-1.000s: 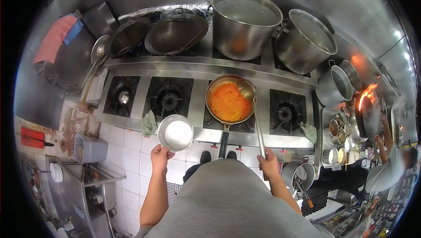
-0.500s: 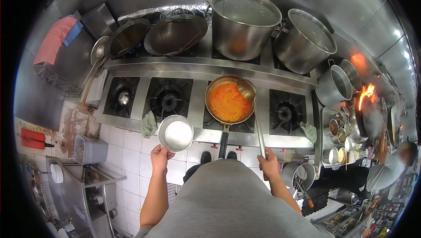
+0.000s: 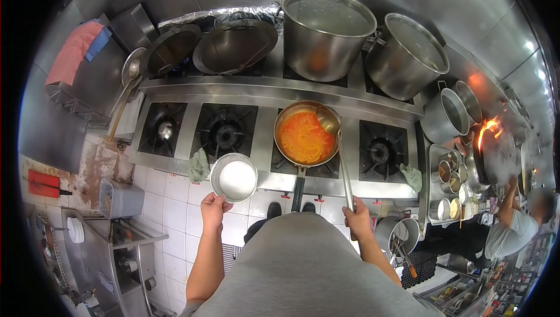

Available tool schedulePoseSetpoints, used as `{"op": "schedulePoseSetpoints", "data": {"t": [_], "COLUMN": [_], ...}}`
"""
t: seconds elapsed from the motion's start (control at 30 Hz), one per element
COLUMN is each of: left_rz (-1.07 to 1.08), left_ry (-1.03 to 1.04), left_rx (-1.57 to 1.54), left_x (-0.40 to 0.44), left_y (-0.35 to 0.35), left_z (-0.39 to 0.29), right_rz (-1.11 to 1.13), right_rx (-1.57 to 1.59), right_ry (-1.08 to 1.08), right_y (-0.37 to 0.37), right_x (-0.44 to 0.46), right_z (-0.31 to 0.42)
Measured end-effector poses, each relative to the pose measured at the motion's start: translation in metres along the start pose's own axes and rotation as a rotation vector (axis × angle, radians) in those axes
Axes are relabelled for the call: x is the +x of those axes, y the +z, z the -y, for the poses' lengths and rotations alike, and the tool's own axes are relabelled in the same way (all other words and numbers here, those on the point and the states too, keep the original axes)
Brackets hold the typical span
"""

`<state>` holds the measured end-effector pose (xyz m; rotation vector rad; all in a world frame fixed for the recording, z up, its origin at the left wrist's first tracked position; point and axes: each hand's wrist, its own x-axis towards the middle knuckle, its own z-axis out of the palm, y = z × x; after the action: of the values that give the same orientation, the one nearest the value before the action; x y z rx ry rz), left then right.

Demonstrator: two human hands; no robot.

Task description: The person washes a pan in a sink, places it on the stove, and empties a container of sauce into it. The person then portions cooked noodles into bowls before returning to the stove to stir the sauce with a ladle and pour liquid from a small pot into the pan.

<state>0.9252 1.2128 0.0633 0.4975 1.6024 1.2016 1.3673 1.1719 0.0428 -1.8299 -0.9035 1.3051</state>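
Note:
My left hand is closed on the near edge of a round metal pot with white contents, held level in front of the stove's edge. Whether that pot has a handle under my fingers I cannot tell. Closed around the long handle of a ladle is my right hand. The ladle's bowl rests at the right side of a frying pan, in orange sauce streaked with yellow. This pan sits on a burner, its dark handle pointing at me, with neither hand on it.
Burners flank the frying pan. Behind stand two woks and two large stockpots of liquid. Green cloths hang at the stove's front edge. At right, a person works near a flaming wok.
The yellow streaks in the sauce have shifted slightly. My hands, the pot and the ladle stay almost in place. At the right, the other person's body and arm have moved, and the flame is smaller.

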Motion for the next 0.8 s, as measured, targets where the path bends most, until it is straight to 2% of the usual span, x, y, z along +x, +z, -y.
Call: {"op": "schedulePoseSetpoints", "data": {"t": [0.47,0.8], "left_rz": [-0.011,0.064], "left_ry": [-0.006,-0.020], "left_rx": [0.016,-0.007], "left_x": [0.002,0.004], "left_y": [-0.004,0.010], "left_z": [0.004,0.009], "right_rz": [-0.002,-0.002], "right_rx": [-0.017,-0.034], "right_ry": [-0.006,-0.017], "right_y": [0.001,0.002], "right_x": [0.007,0.006], "right_z": [-0.005,0.002]}}
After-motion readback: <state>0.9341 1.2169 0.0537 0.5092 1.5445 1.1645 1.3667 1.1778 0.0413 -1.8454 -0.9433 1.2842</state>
